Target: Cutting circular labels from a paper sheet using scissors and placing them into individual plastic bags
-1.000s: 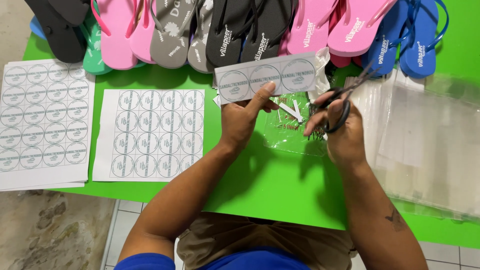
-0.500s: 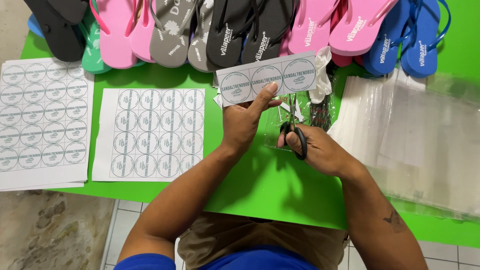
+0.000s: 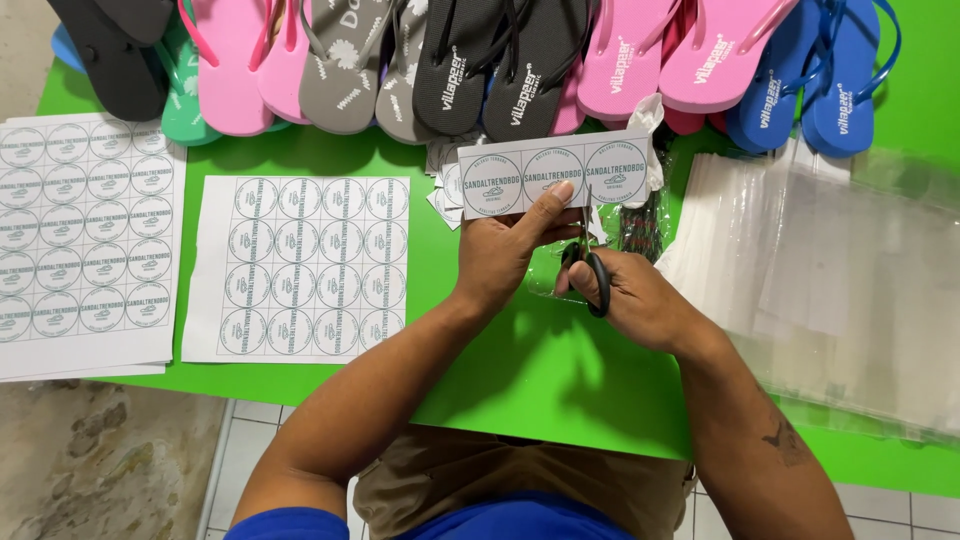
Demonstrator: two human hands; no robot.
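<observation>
Head view looks straight down on a green table [image 3: 520, 380] where one person works with two bare hands. The left hand [image 3: 505, 250] has its grip clamped on a strip of three round labels [image 3: 553, 177], thumb on top near the lower edge, holding the strip flat and level just above the table, in front of the row of sandals. The right hand [image 3: 635, 295] has its grip closed around the black handles of one pair of scissors [image 3: 592, 268], fingers through the loops; the blades point up toward the lower edge of the strip, and I cannot tell how far apart they stand because the hands cover them. Two full label sheets lie to the left: a nearer sheet [image 3: 298, 268] with four rows of five circles, twenty in all, and a stack [image 3: 85, 245] at the table's left end, its top sheet partly cut off by the frame. Along the far edge flip-flops lie in an overlapping row: black [image 3: 110, 55], mint green [image 3: 185, 105], pink [image 3: 235, 60], grey [image 3: 345, 60], black again [image 3: 500, 60], pink again [image 3: 680, 55] and two blue [image 3: 815, 85]. A pile of clear plastic bags [image 3: 830, 280] lies to the right, and a few cut label pieces [image 3: 446, 190] sit just beside the left hand.
</observation>
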